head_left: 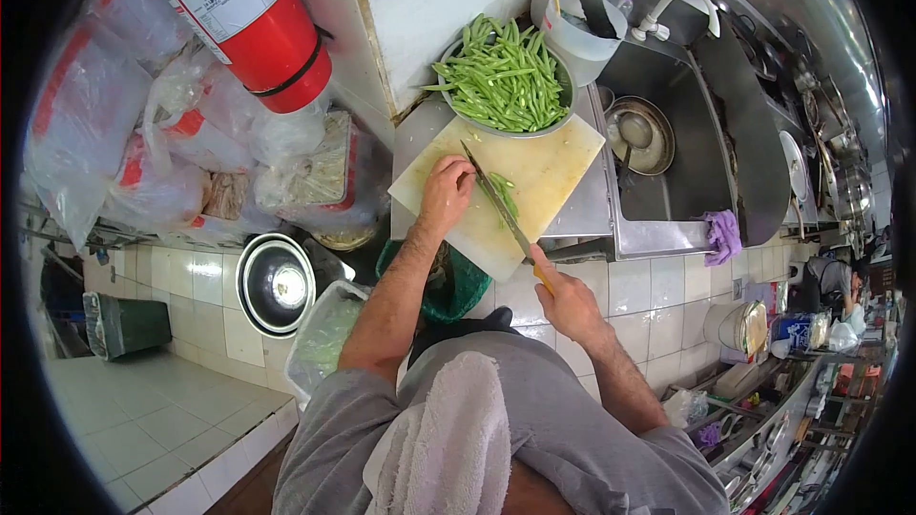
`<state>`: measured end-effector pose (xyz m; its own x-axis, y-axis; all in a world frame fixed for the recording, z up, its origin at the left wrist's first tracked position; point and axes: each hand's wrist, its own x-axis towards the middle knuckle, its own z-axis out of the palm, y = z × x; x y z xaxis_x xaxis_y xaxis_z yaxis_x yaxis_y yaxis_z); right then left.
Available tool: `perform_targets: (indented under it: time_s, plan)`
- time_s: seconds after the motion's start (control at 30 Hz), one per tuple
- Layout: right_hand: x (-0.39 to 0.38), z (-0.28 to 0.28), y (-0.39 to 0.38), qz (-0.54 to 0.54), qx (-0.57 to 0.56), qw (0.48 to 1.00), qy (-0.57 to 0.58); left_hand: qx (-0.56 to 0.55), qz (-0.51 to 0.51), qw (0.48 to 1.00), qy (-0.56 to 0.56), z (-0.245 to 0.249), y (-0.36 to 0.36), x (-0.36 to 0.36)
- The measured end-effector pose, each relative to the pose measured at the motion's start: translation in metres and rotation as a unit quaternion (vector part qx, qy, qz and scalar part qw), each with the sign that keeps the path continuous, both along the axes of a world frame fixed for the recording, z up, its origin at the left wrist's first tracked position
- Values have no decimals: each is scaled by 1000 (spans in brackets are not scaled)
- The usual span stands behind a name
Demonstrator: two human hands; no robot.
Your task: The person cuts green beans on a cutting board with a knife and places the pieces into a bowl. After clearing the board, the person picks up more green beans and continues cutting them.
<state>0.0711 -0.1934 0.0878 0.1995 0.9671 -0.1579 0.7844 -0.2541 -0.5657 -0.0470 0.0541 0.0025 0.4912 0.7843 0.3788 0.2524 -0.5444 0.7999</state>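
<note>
My right hand (570, 305) is wrapped round the yellow handle of a kitchen knife (501, 205), whose long blade slants up and left over a pale cutting board (563, 167). A few green bean pieces (508, 193) lie on the board beside the blade. On the board's left part, my left hand (447, 195) has its fingers curled close to the blade; anything inside them is hidden. Behind the board stands a metal bowl (570, 107) heaped with cut green beans (506, 76).
Right of the board is a steel sink (668, 200) holding a pan (658, 148), with a tap (658, 27) above. A white container (582, 43) stands beside the bowl. Below left are a green basket (458, 296) and a clear bin (320, 343). A fire extinguisher (286, 48) hangs upper left.
</note>
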Motion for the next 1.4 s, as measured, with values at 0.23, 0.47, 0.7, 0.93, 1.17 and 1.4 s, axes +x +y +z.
perform_targets:
  time_s: [0.23, 0.47, 0.7, 0.93, 1.17, 1.4]
  plan:
    - [-4, -1, 56, -22, -83, 996, 22, 30, -4, 999, -20, 1, -1, 2]
    - [-2, 0, 45, -32, -88, 995, 39, 32, 39, 999, 7, 4, 1, 4]
    - [4, -10, 43, -32, -55, 997, 46, 35, 19, 999, 34, -1, 4, 1]
    - [-2, 33, -6, -76, -172, 975, 115, 52, 42, 998, 17, -4, -1, 3]
    - [-2, 6, 1, -48, -65, 996, 43, 41, 15, 999, 30, 0, 1, 2]
    - [-3, -1, 6, -7, 5, 1000, -20, 34, 23, 999, 18, -2, 1, 3]
